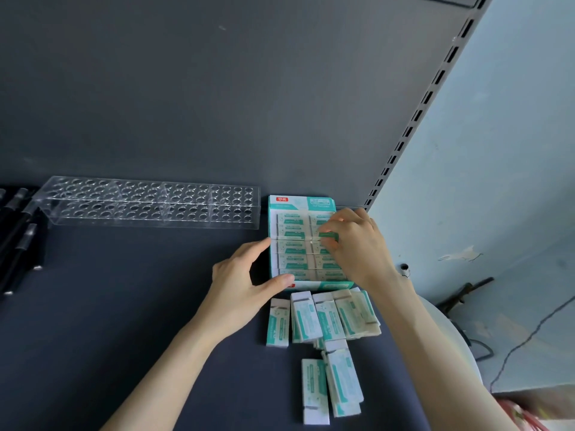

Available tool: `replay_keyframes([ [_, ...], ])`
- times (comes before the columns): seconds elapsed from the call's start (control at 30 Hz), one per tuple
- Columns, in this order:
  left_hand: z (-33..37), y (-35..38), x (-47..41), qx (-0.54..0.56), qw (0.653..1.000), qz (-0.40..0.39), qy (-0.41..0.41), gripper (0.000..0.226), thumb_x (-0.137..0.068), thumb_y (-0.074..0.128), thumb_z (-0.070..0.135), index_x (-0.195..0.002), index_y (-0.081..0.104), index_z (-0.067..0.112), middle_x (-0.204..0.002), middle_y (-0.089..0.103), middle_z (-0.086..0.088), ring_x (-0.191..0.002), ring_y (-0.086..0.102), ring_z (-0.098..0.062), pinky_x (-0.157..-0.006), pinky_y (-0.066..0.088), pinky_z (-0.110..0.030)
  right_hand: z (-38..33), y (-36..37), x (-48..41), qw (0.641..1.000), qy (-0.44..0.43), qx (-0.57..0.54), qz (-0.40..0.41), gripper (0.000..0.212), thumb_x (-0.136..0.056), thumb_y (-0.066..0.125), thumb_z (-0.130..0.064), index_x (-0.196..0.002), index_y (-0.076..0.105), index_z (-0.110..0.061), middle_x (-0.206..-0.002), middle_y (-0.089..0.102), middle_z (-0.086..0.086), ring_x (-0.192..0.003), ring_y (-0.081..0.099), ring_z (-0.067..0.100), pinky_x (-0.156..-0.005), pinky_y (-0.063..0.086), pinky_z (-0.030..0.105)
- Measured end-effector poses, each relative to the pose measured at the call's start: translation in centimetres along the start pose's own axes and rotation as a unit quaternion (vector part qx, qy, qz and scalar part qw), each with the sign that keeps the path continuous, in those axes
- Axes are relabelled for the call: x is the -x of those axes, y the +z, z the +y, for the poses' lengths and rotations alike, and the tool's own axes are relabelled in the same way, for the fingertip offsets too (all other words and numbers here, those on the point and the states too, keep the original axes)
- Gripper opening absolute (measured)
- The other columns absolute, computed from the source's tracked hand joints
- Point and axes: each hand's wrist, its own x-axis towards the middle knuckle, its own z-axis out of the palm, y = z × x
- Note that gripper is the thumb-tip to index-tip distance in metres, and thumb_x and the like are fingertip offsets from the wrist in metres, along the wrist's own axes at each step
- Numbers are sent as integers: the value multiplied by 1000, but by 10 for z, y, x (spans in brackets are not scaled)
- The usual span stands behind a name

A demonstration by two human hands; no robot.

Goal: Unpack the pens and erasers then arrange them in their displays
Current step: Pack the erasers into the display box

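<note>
While the right hand (357, 244) has its grip pinched on an eraser (328, 235) inside the display box (298, 202), the left hand (245, 281) braces the box's side, fingers straight. Seating erasers, I judge; next press it flush, then fetch from the loose erasers (323, 318) nearby.

head view, looking down, close above shelf (124, 306)
</note>
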Motion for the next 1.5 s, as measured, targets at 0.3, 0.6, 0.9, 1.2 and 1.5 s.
replay_keyframes([
  [0.3,20,8,47,-40,986,130,98,29,-83,68,31,-110,64,22,-110,58,17,-107,53,-1,-96,39,-21,-19,-29,82,950,45,-295,92,12,-85,66,-7,-91,71,-16,-88,63,-8,-74,59,5,-67,42,6],
  [0.6,36,68,135,-44,966,237,88,11,-82,72,21,-78,62,21,-73,56,13,-70,53,-10,-67,46,-25,-23,-14,176,909,68,-401,89,10,-81,71,-19,-80,68,-28,-79,61,-17,-69,60,4,-58,41,6],
  [0.9,36,90,160,-230,946,228,-13,25,-83,70,28,-105,71,15,-95,54,-2,-89,56,-26,-78,36,-36,-20,-7,189,930,71,-362,5,22,-83,64,-44,-98,69,-29,-92,60,-23,-86,58,6,-72,49,21],
  [1.2,40,90,159,-215,944,245,-45,28,-87,65,34,-108,70,16,-100,53,-1,-93,56,-21,-86,35,-32,-18,-11,191,911,110,-396,9,10,-85,63,-37,-87,68,-30,-85,64,-14,-75,57,5,-66,47,20],
  [1.5,45,88,164,-131,952,276,-30,10,-85,67,15,-94,63,18,-85,60,10,-70,52,-8,-71,44,-25,-20,-13,193,903,109,-415,25,15,-80,71,-32,-93,67,-28,-81,62,-15,-69,57,2,-57,43,11],
])
